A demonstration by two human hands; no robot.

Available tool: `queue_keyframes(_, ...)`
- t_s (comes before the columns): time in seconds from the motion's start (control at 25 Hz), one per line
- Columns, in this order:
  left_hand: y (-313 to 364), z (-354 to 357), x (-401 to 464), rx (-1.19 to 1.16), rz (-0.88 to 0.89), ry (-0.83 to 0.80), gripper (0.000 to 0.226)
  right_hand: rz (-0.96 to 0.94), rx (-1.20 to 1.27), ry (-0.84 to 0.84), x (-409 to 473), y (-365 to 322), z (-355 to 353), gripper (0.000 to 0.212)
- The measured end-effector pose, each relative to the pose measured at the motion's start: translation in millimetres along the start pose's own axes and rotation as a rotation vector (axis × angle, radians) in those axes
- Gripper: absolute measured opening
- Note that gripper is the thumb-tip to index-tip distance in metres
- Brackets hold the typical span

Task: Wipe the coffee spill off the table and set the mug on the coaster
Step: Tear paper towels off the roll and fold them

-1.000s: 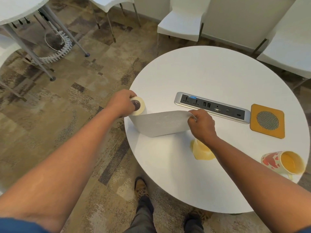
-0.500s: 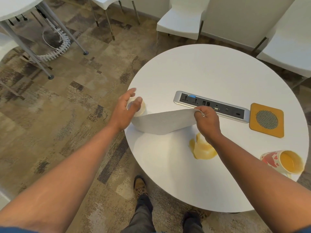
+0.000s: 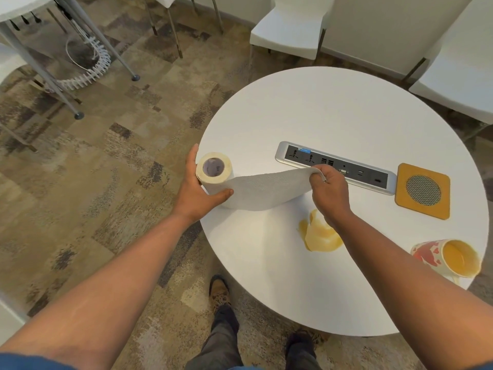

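A paper towel roll (image 3: 215, 169) stands on end at the left edge of the round white table (image 3: 333, 113). My left hand (image 3: 197, 193) wraps around its side. My right hand (image 3: 329, 190) pinches the free end of a sheet (image 3: 266, 190) stretched out from the roll. Just below that hand lies a tan coffee spill (image 3: 318, 235) on the tabletop. A red-patterned mug (image 3: 448, 256) lies on its side near the table's right front edge, coffee still inside. An orange square coaster (image 3: 422, 190) with a grey mesh centre sits right of the hand.
A silver power and port strip (image 3: 336, 166) is set into the table behind my right hand. White chairs (image 3: 288, 30) stand beyond the table. Another table's legs (image 3: 53, 76) and a coiled cable are at the far left. My shoes (image 3: 218, 292) show below the table edge.
My left hand has shifted from the roll's top to its side. The roll's hollow core now shows. My right hand has drawn the sheet a little further right.
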State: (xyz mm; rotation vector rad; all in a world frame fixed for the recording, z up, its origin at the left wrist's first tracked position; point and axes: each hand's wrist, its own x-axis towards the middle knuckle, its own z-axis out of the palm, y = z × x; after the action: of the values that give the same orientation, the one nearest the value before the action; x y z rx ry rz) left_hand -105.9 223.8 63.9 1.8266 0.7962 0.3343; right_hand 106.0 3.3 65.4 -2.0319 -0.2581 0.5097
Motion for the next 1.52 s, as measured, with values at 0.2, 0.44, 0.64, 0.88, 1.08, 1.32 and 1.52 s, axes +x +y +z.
queue_keyframes(0.2,12.8,4.3,10.8,0.015,-0.066,0.046,0.079,-0.001,0.088,-0.008,-2.9,1.5,-5.8,0.022)
queue_keyframes(0.44,34.8,-4.9,14.5,-0.246,-0.118,-0.037,0.074,-0.013,0.225,-0.059,-3.2,-6.3,-21.6,0.02)
queue_keyframes(0.64,45.9,0.1,10.7,-0.521,-0.159,-0.157,0.063,0.066,0.438,-0.112,-3.6,-20.8,-32.6,0.016)
queue_keyframes(0.88,64.5,10.2,5.6,-0.622,-0.201,-0.159,0.056,0.077,0.584,-0.091,-9.2,-25.8,-33.1,0.021)
queue_keyframes(1.08,73.8,14.3,1.1,-0.69,-0.198,-0.157,0.047,0.118,0.603,-0.071,-17.7,-27.5,-30.6,0.021)
queue_keyframes(1.32,78.6,20.7,0.1,-0.764,-0.201,-0.104,0.034,0.176,0.618,-0.03,-20.9,-22.2,-22.0,0.019)
queue_keyframes(1.52,73.9,19.9,-0.6,-0.755,-0.253,-0.145,0.056,0.182,0.622,-0.01,-20.0,-17.1,-19.1,0.018)
